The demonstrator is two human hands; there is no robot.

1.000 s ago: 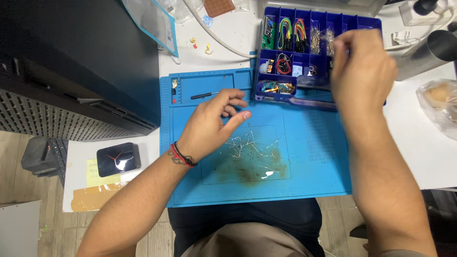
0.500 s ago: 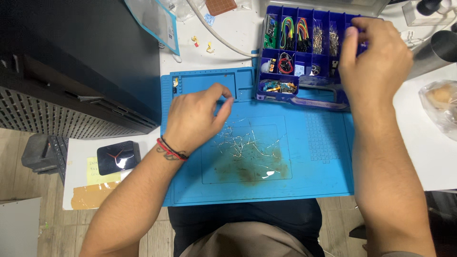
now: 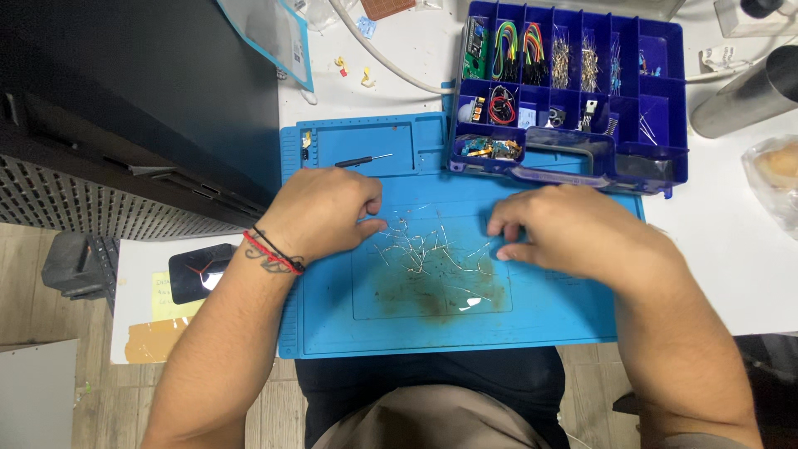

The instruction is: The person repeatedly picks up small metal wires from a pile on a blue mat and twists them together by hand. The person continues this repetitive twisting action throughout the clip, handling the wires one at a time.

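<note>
A blue work mat (image 3: 549, 320) lies on the white desk, with several thin loose wire bits (image 3: 428, 249) scattered over its middle. My left hand (image 3: 328, 212) rests on the mat at the left edge of the wire bits, fingers curled, fingertips touching the mat near them. My right hand (image 3: 569, 233) rests on the mat at their right edge, fingers curled down; whether it pinches a wire is hidden. A blue compartment box (image 3: 657, 108) of coloured jumper wires and small parts stands open just behind my right hand.
A small black screwdriver (image 3: 362, 160) lies in the mat's tray at the back. A black computer case (image 3: 133, 108) stands at the left. A metal cylinder (image 3: 744, 96) and a plastic bag (image 3: 773, 179) sit at the right. A white cable (image 3: 378, 54) crosses the desk behind.
My right hand has come down from the compartment box to the mat beside the wire bits. My left hand has shifted slightly and stays on the mat.
</note>
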